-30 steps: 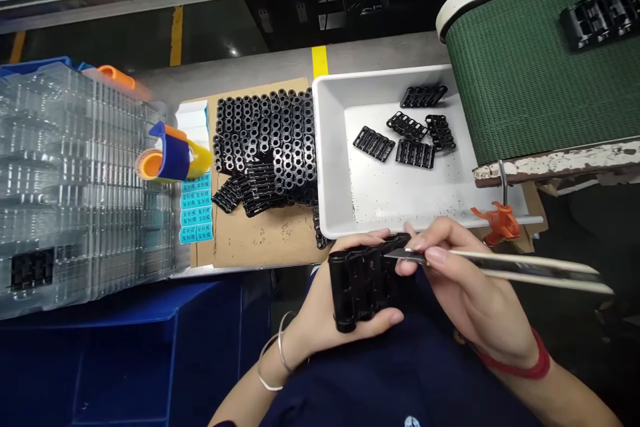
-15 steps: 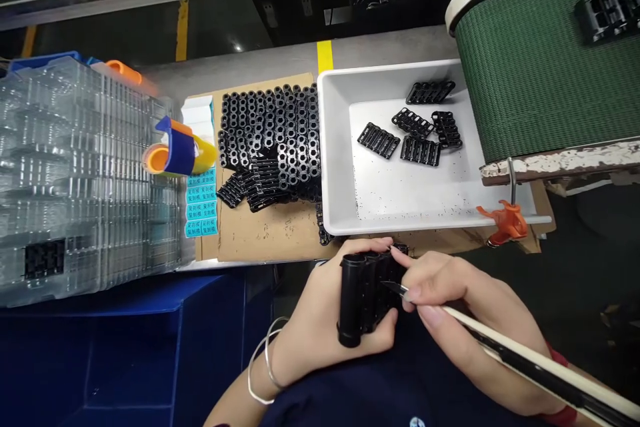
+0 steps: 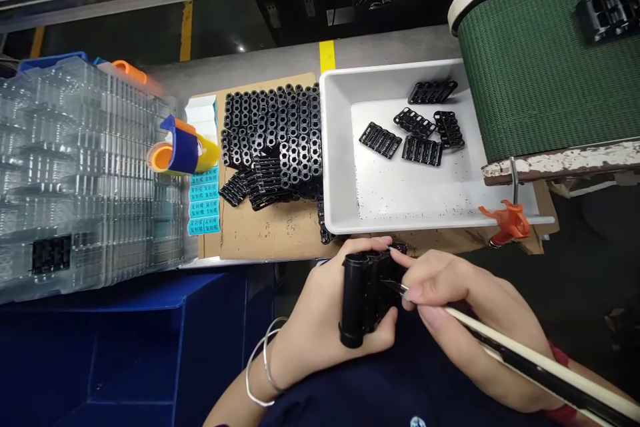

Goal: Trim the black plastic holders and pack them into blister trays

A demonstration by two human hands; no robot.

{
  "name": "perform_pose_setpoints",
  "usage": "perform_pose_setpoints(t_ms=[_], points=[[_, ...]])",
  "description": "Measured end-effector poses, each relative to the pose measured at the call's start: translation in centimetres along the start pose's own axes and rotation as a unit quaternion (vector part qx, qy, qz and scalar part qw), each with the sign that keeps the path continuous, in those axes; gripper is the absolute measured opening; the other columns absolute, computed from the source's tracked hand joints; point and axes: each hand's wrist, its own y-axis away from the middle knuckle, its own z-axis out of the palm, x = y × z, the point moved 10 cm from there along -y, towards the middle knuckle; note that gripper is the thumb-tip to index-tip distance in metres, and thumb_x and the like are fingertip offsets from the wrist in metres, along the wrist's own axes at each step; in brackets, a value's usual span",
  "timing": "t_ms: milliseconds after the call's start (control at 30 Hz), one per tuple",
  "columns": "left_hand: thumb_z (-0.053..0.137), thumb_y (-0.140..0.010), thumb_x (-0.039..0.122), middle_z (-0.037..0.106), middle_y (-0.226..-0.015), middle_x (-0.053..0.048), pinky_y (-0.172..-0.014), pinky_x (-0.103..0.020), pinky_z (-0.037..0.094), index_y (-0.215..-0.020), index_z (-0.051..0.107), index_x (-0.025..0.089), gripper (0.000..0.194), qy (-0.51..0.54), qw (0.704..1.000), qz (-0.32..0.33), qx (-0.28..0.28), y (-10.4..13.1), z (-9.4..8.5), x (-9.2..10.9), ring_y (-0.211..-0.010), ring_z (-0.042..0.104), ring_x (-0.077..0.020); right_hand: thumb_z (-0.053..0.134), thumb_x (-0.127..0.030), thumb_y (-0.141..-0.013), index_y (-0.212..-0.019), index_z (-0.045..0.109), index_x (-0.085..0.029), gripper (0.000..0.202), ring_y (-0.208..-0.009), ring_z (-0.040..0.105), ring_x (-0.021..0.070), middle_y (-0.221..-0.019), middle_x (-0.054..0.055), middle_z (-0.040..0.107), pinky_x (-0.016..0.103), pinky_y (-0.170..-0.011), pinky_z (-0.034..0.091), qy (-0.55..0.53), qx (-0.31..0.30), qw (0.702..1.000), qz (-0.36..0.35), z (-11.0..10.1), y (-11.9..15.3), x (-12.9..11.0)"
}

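My left hand (image 3: 320,313) is wrapped round a black plastic part (image 3: 356,300) made of several tubes side by side, held upright in front of my body. In my right hand (image 3: 465,307) is a craft knife (image 3: 520,359) with a long pale and black handle, gripped close to its blade. The pointed blade reaches the face of the black part, and my right fingertips are beside its far end. Part of the black part is hidden behind my fingers. Beyond my hands, similar black parts (image 3: 380,141) lie in a white tray (image 3: 345,217).
Black parts (image 3: 273,120) are stacked on cardboard (image 3: 260,240) left of the tray. Clear plastic trays (image 3: 100,180) stand at far left, beside a tape roll (image 3: 180,150) and blue labels (image 3: 204,207). A green conveyor (image 3: 540,80) overhangs the right, near an orange clamp (image 3: 507,221). A blue bin (image 3: 135,353) sits below.
The view has shifted slightly, so the background sits a little further right. Both hands keep their grip, and the knife tip stays at almost the same spot on the black part.
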Motion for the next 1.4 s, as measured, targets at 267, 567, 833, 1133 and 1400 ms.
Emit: perform_pose_setpoints(t_ms=[267, 567, 833, 1133, 1400], points=[[0.075, -0.071, 0.018, 0.072, -0.128, -0.003, -0.090, -0.019, 0.060, -0.132, 0.051, 0.023, 0.066, -0.034, 0.999, -0.016, -0.007, 0.3, 0.0, -0.1, -0.110, 0.074, -0.0168, 0.053, -0.001, -0.081, -0.090, 0.054, -0.023, 0.023, -0.074, 0.071, 0.0116, -0.079, -0.001, 0.070, 0.031, -0.096, 0.062, 0.028, -0.015, 0.999, -0.016, 0.5, 0.0, -0.2], [0.075, -0.072, 0.018, 0.071, -0.132, -0.005, -0.094, -0.022, 0.060, -0.130, 0.051, 0.024, 0.064, -0.057, 0.998, 0.017, 0.027, 0.6, -0.6, 0.4, -0.115, 0.072, -0.0182, 0.049, 0.000, -0.083, -0.089, 0.051, -0.022, 0.022, -0.068, 0.064, 0.0102, -0.074, -0.002, 0.064, 0.033, -0.104, 0.058, 0.052, -0.062, 0.996, -0.035, 1.1, -0.1, -1.0], [0.080, -0.080, 0.017, 0.062, -0.144, -0.013, -0.112, -0.028, 0.050, -0.133, 0.048, 0.023, 0.062, -0.054, 0.982, 0.120, 0.132, 1.9, -1.9, 0.5, -0.133, 0.060, -0.0200, 0.057, -0.015, -0.094, -0.085, 0.057, -0.025, 0.013, -0.074, 0.065, 0.0110, -0.078, -0.006, 0.065, 0.044, -0.124, 0.034, -0.190, 0.022, 0.968, 0.165, 2.4, 1.7, 4.3], [0.077, -0.083, 0.013, 0.057, -0.148, -0.017, -0.110, -0.039, 0.052, -0.142, 0.039, 0.024, 0.071, -0.082, 0.958, 0.148, 0.232, 4.3, -3.1, -2.0, -0.137, 0.056, -0.0237, 0.072, -0.030, -0.087, -0.076, 0.069, -0.020, 0.014, -0.069, 0.067, 0.0106, -0.067, -0.002, 0.071, 0.020, -0.074, 0.056, -0.567, 0.027, 0.720, 0.400, 8.8, 3.2, 9.4], [0.057, -0.093, 0.046, 0.076, -0.111, -0.017, -0.088, -0.042, 0.057, -0.124, 0.054, 0.015, 0.044, -0.169, 0.920, -0.329, 0.131, 7.5, -7.6, -18.2, -0.106, 0.073, -0.0330, 0.079, -0.033, -0.079, -0.077, 0.071, -0.023, 0.013, -0.063, 0.065, 0.0128, -0.062, -0.005, 0.061, 0.029, -0.071, 0.062, -0.459, 0.151, 0.779, 0.400, 4.5, 5.1, 14.4]])
